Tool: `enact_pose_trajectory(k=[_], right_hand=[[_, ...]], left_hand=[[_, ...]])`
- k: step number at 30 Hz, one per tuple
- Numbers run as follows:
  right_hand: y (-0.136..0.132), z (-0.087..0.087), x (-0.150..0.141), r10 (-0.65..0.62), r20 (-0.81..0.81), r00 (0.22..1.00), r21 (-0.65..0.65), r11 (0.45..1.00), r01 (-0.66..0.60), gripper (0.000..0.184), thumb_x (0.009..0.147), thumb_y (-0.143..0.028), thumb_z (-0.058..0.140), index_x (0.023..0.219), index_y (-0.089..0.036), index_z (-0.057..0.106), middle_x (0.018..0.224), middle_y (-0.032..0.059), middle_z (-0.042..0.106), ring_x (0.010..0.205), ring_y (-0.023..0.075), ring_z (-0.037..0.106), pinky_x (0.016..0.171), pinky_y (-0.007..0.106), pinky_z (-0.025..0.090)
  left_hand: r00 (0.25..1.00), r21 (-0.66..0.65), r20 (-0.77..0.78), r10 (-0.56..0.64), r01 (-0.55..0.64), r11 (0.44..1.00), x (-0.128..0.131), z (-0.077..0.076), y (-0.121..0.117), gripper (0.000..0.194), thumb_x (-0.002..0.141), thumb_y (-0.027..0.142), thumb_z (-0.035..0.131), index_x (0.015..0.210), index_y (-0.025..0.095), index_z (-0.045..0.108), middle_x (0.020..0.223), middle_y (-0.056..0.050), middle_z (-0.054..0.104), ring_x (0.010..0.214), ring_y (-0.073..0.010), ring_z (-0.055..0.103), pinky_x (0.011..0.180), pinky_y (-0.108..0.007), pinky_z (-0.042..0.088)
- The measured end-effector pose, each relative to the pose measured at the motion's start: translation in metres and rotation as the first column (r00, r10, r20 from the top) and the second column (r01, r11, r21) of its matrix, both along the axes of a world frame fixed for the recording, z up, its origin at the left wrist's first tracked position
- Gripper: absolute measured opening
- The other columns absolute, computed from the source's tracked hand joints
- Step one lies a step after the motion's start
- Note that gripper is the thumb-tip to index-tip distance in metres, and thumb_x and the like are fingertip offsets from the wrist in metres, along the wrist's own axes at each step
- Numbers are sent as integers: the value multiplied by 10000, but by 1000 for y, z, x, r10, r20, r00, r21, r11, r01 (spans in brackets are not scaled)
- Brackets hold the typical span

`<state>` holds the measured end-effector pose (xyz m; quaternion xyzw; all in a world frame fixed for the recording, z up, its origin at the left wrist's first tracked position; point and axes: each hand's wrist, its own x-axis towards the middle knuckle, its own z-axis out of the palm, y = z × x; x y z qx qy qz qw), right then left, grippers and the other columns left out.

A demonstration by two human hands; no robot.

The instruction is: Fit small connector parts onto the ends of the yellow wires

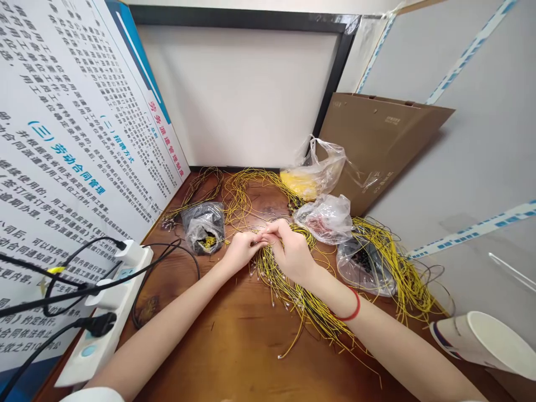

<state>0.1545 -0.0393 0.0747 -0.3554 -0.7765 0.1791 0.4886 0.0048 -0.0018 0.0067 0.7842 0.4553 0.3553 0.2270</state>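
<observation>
My left hand (243,249) and my right hand (290,251) meet above the middle of the table, with thumbs and forefingers pinched together. A thin wire is between the fingertips, mostly hidden by them. Below and beside the hands spreads a big bundle of yellow and black wires (310,312), with small silvery tips at the near ends. To the left of my left hand stands an opened clear bag (204,226) with small yellow pieces inside. Close behind my right hand lies a clear bag with reddish contents (324,219).
A bag of yellow pieces (301,183), a bag of black pieces (364,262) and a second wire bundle (402,273) lie on the right. A paper cup (464,338) stands at front right. A power strip (121,312) with black cables runs along the left. Panels surround the table (218,352).
</observation>
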Motion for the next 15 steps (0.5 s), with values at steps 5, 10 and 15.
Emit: enact_pose_trajectory(k=[5, 10, 15], right_hand=[[-24, 69, -1, 96, -260, 961, 80, 994, -78, 63, 965, -229, 446, 905, -239, 463, 758, -34, 584, 676, 89, 636, 650, 238, 522], [-39, 130, 4, 73, -419, 905, 98, 995, -35, 104, 944, -250, 509, 845, -242, 477, 684, -56, 529, 594, 91, 615, 624, 265, 543], [-48, 172, 23, -33, -278, 960, 63, 997, 53, 308, 913, -561, 411, 861, -314, 587, 803, -24, 576, 826, 136, 682, 583, 246, 501]], left_hand=[[995, -25, 33, -96, 96, 995, -1, -1, 7, 185, 858, 280, 598, 835, 188, 756, 791, -34, 750, 686, -160, 645, 681, -240, 469], [987, 19, -11, -162, 162, 987, 2, 8, 10, 279, 885, 381, 548, 770, 206, 733, 778, -35, 736, 713, -169, 644, 707, -248, 457], [984, 79, -103, -146, 155, 985, 7, 17, 12, 361, 915, 373, 488, 664, 187, 668, 674, -28, 677, 645, -153, 595, 660, -233, 409]])
